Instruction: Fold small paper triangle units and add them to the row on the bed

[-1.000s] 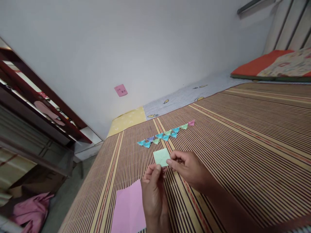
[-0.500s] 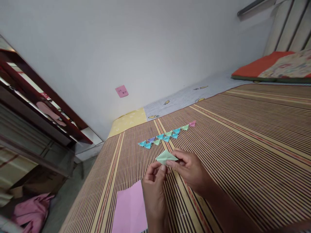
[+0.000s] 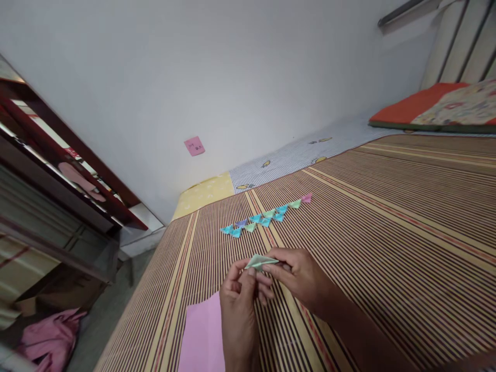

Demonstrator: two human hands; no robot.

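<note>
A small pale green folded paper [image 3: 259, 260] is held up between both hands above the striped mat [image 3: 349, 232]. My left hand [image 3: 241, 292] pinches its left lower side, thumb on the near face. On the right corner, my right hand [image 3: 296, 268] closes its thumb and fingers. Beyond the hands lie several folded paper triangles [image 3: 265, 221] in blue, green, purple and pink, set in a slanting double row. A flat pink paper sheet [image 3: 202, 333] lies by my left forearm, which partly covers it.
A pink note [image 3: 194, 146] is stuck on the white wall [image 3: 251, 77] at the back. Folded orange and floral bedding [image 3: 422, 106] lies at the far right. The mat's left edge drops to a floor with pink cloth [image 3: 50, 338] on it.
Both hands have shifted slightly down and to the left with the green paper. It was a wider diamond before and now looks narrower, its lower part folded or tilted up.
</note>
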